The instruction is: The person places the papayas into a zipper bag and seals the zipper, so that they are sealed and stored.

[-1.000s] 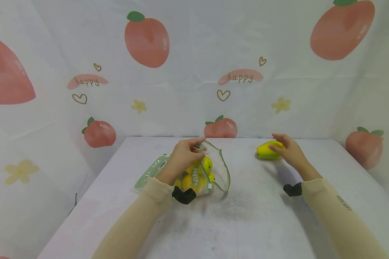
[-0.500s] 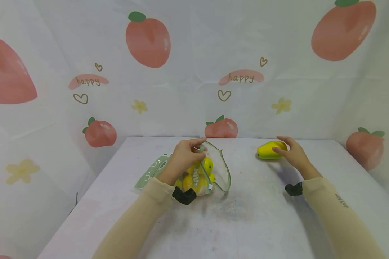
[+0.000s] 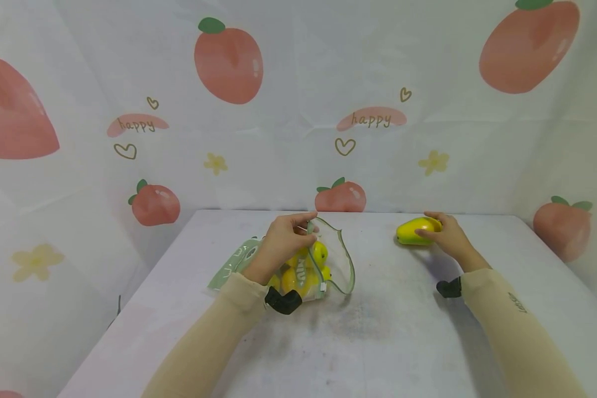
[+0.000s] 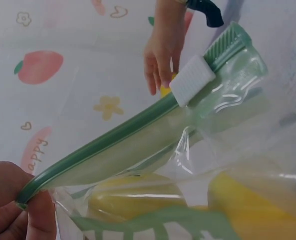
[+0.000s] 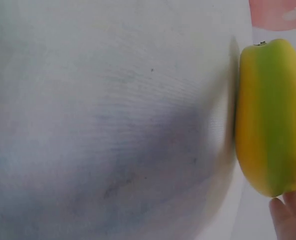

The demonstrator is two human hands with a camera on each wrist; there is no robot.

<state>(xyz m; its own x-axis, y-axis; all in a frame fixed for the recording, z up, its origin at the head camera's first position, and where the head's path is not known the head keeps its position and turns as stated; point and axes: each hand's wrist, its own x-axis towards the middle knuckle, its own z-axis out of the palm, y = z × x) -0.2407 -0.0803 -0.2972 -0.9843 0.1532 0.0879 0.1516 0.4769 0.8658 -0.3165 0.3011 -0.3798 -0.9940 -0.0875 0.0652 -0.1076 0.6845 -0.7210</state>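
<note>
A clear zip bag with green trim lies left of the table's middle, its mouth spread toward the right. Yellow fruits show through its plastic. My left hand pinches the upper edge of the bag's mouth between thumb and fingers. In the left wrist view, the white slider sits at the far end of the green zip strip. Toward the back right, a yellow-green papaya lies on the table. My right hand holds its right end, thumb in front and fingers behind. The right wrist view shows fingertips touching that end.
The white table runs back to a fabric backdrop printed with peaches and flowers. Table surface lies between the bag and the papaya. A thin dark cord shows by the left table edge.
My right hand first shifts slightly right, then closes in on the papaya's right end. The papaya stays in place. My left hand keeps its pinch on the bag.
</note>
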